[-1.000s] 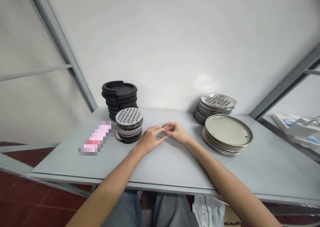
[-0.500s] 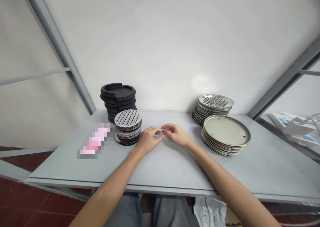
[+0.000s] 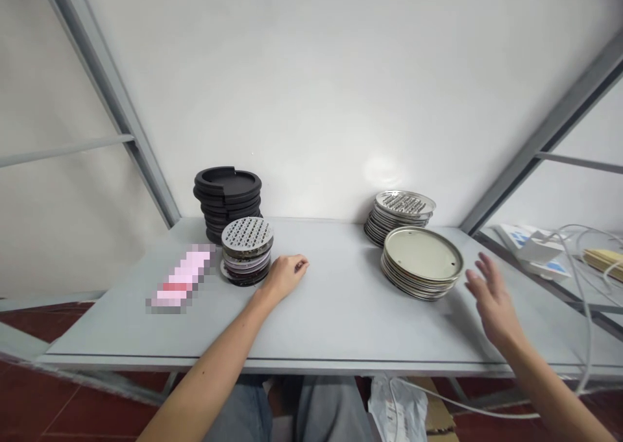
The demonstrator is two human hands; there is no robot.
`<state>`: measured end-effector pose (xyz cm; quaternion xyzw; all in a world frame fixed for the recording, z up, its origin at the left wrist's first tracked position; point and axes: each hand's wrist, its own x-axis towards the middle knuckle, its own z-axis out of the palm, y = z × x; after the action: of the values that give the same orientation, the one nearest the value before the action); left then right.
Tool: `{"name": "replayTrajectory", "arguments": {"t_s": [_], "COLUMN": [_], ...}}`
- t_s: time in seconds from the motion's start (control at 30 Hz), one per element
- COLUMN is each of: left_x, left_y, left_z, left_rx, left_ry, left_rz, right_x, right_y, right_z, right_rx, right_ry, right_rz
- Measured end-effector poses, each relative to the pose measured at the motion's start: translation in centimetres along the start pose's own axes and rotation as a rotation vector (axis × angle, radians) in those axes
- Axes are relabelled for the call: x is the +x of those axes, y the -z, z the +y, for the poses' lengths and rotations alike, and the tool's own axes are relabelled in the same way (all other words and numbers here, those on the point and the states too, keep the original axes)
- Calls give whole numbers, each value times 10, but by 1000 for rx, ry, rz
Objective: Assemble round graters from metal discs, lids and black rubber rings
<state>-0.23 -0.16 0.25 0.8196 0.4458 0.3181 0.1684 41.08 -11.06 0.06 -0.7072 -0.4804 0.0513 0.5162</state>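
My left hand (image 3: 287, 276) rests on the grey table (image 3: 335, 325) with its fingers curled closed; whatever they hold, if anything, is hidden. Just left of it stands a stack of round discs (image 3: 247, 250), topped by a perforated grey one. My right hand (image 3: 494, 299) is raised at the right, fingers apart and holding nothing, close beside a stack of round plates (image 3: 423, 255) with a beige top. Behind those plates sits a stack of silver discs (image 3: 402, 211) with a patterned top.
Black rings (image 3: 228, 198) are piled at the back left. A blurred pink item (image 3: 187, 276) lies at the left. Grey metal posts flank the table. White boxes (image 3: 538, 254) and cables are on another surface at the right. A plastic bag (image 3: 399, 409) is below the table.
My right hand has left my left hand and moved far right, past the beige plates, with its fingers spread. The view has turned slightly right. My left hand has stayed near the discs.
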Motion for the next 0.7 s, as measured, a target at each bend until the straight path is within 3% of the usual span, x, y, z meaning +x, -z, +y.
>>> {"name": "replayTrajectory", "arguments": {"t_s": [0.07,0.17,0.5,0.7], "left_x": [0,0,1,-1], "left_y": [1,1,0,0], "left_z": [-1,-2,-2,3], "left_rx": [19,40,38,16], "left_ry": [-31,-48,-75,-61], "left_rz": [-3,1,-12,-27], "right_x": [-1,-8,-11,-19], "right_y": [-1,-9,-15,-25], "right_z": [11,12,10,-7], "right_rx": [37,79,61,52], "right_ry": [45,58,54,114], "right_rz": [-150,-251,-280,-333]}}
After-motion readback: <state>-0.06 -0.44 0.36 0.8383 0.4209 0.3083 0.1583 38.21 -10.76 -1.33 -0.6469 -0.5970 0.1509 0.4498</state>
